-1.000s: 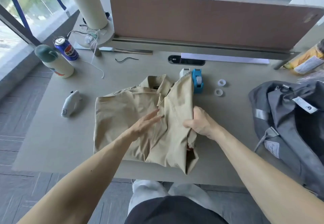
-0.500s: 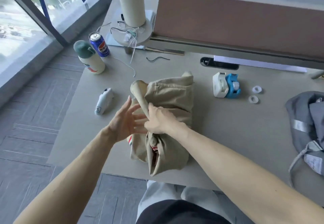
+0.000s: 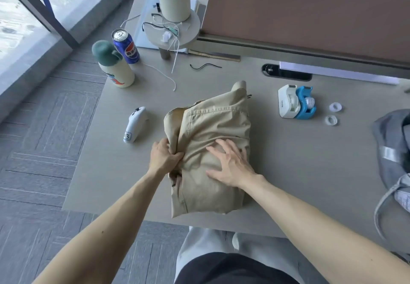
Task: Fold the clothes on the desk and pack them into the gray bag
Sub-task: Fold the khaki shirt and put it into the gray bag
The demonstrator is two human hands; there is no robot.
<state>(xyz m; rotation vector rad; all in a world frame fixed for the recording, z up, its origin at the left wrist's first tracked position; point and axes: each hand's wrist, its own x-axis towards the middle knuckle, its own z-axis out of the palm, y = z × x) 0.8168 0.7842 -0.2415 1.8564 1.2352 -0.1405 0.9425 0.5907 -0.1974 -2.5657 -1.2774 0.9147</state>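
Observation:
A beige shirt (image 3: 213,123) lies folded into a narrow bundle in the middle of the grey desk (image 3: 288,172), its collar end pointing away from me. My left hand (image 3: 163,158) grips a fold at the bundle's left edge, fingers curled into the cloth. My right hand (image 3: 230,165) rests flat on top of the shirt with fingers spread, pressing it down. The gray bag (image 3: 392,161) lies at the desk's right edge, only partly in view.
A white controller (image 3: 134,125) lies left of the shirt. A cream bottle (image 3: 114,66) and a blue can (image 3: 126,46) stand at the back left, by loose cables (image 3: 205,66). White and blue tape dispensers (image 3: 296,101) and two tape rings (image 3: 332,113) sit right of the shirt.
The shirt's right side has been folded over to the left, making a narrow bundle. My right hand let go and now lies flat on top; my left hand took hold of the left edge.

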